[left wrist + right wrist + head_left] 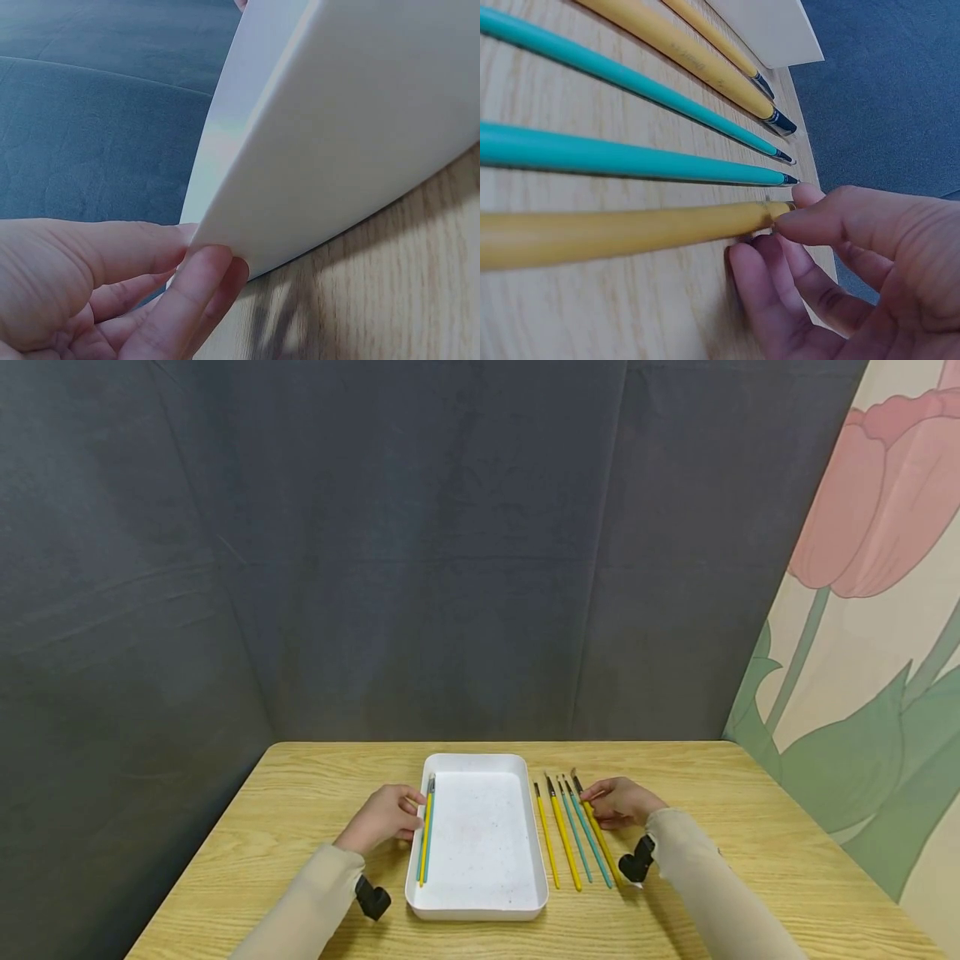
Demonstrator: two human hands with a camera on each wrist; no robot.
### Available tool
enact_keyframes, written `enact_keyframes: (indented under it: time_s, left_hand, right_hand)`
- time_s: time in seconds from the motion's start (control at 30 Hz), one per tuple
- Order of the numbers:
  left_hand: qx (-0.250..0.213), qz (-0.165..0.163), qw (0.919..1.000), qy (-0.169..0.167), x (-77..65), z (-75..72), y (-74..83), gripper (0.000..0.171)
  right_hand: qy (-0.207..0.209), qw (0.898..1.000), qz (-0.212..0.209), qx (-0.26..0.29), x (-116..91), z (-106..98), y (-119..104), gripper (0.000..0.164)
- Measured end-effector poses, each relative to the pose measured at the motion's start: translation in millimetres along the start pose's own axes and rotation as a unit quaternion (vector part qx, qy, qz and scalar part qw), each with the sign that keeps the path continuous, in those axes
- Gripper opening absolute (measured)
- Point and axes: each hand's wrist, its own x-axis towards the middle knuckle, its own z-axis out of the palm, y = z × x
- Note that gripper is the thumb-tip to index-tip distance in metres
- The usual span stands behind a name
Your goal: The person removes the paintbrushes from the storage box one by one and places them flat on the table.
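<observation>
A white tray [487, 839] lies lengthwise on the table, with a yellow paintbrush [425, 843] and a teal paintbrush [431, 828] side by side along its left wall. My left hand [384, 817] pinches the tray's left rim between thumb and fingers; the left wrist view shows the thumb [150, 247] over the edge and fingertips against the outer wall. Right of the tray, several paintbrushes lie in a row, bristles away from me. My right hand [624, 802] pinches the rightmost yellow paintbrush [630, 234] near its ferrule. Its bristles are hidden by the fingers in the right wrist view.
Beside the held brush lie two teal paintbrushes [592, 839], then a thick yellow paintbrush [565, 836] and a thinner yellow paintbrush [547, 837] nearest the tray. Dark cloth [450, 568] hangs behind the wooden table [300, 810]. A tulip-painted wall [862, 693] stands at right.
</observation>
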Motion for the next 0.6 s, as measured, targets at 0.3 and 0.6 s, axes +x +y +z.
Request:
enact_keyframes:
  time_s: [0.3,0.6]
  left_hand:
    - [-0.009,0.001,0.9999,0.004,0.5,1.6,-1.3,0.032]
    - [-0.010,0.003,0.9999,0.003,0.1,1.3,-1.3,0.032]
  right_hand:
    - [-0.011,1.000,0.000,0.013,0.4,-1.1,-0.1,0.026]
    - [-0.019,1.000,-0.001,0.025,0.5,-1.7,-0.8,0.025]
